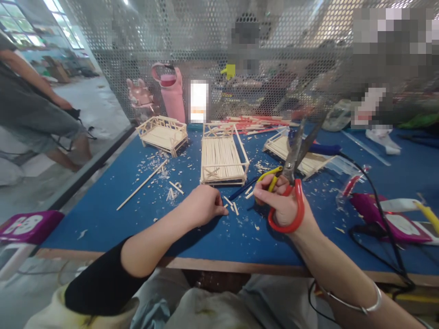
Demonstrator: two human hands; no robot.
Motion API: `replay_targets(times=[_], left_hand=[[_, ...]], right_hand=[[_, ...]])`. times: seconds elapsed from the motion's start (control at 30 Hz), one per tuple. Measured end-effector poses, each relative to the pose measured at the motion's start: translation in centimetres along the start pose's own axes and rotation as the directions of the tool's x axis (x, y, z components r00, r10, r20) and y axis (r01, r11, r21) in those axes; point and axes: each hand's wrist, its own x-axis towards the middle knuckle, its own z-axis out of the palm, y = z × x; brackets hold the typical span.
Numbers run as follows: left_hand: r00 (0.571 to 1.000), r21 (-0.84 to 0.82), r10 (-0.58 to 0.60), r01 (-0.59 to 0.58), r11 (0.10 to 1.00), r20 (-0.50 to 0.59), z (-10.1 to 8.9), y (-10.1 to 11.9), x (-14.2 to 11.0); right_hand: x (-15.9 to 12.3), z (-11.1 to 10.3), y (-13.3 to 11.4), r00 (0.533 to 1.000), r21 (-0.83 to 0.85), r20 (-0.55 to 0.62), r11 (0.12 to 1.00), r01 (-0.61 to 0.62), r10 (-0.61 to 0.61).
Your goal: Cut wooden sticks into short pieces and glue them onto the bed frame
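Observation:
Resting on the blue table, my left hand [206, 204] has its fingers pinched together beside several short stick offcuts [235, 208]; whatever lies between the fingertips is hidden. Red-handled scissors [297, 201] hang on my right hand [283, 196], which is closed round them with the blades pointing up and away. Against the fingers of that hand is a tool with yellow handles [270, 176], partly covered. Straight ahead stands a small bed-like frame of wooden sticks [221, 157]. A similar railed model [163, 135] is farther left, and a flat stick panel [312, 162] lies behind the scissors.
A long stick [142, 185] and wood crumbs lie at left. Red-tipped sticks [254, 123] are piled by the mesh screen [212, 55]. A pink bottle [172, 96] stands behind. A black cable [380, 205] and purple box [370, 212] are at right. A person [34, 100] is at far left.

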Motion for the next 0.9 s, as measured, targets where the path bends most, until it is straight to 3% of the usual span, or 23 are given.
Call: replay_targets(times=[0.1, 0.17, 0.23, 0.3, 0.37, 0.43, 0.53, 0.67, 0.8, 0.9], left_hand=[[0.996, -0.035, 0.04, -0.043, 0.998, -0.077, -0.3, 1.0, -0.7], [0.993, -0.159, 0.085, -0.098, 0.982, -0.086, -0.6, 2.0, -1.3], [0.993, -0.416, 0.104, -0.073, 0.907, 0.051, -0.7, 3.1, -1.7], [0.954, -0.664, 0.128, 0.088, 0.742, 0.27, -0.5, 3.9, -1.7], [0.896, -0.774, 0.164, 0.251, 0.581, 0.413, -0.1, 4.2, -1.5], [0.873, -0.81, 0.188, 0.311, 0.497, 0.45, 0.4, 4.1, -1.2], [0.911, -0.832, 0.154, 0.267, 0.487, 0.382, 1.0, 3.7, -1.0], [0.979, -0.859, 0.059, 0.14, 0.493, 0.193, 1.3, 3.4, -1.3], [0.998, -0.888, 0.004, 0.055, 0.457, 0.064, 1.3, 3.3, -1.6], [0.999, -0.891, 0.004, 0.031, 0.453, 0.036, 1.4, 3.5, -1.8]], right_hand=[[-0.6, 0.1, -0.5, 0.998, 0.051, 0.02, 0.997, -0.056, 0.055], [-1.3, 0.3, -1.0, 0.991, 0.123, 0.056, 0.985, -0.124, 0.118], [-1.9, 0.3, -1.4, 0.98, 0.191, 0.107, 0.963, -0.188, 0.17], [-2.3, 0.4, -1.6, 0.973, 0.219, 0.153, 0.954, -0.206, 0.175], [-2.5, 0.4, -1.7, 0.977, 0.217, 0.162, 0.961, -0.171, 0.137], [-2.5, 0.2, -1.7, 0.986, 0.169, 0.146, 0.98, -0.107, 0.082], [-2.6, -0.3, -2.2, 0.994, -0.11, 0.106, 0.994, 0.008, 0.004], [-3.2, -1.6, -3.3, 0.991, -0.579, 0.132, 0.808, 0.107, -0.036], [-4.0, -2.1, -3.6, 0.98, -0.782, 0.197, 0.596, 0.181, -0.039], [-4.3, -1.8, -3.1, 0.977, -0.84, 0.21, 0.506, 0.194, -0.027]])
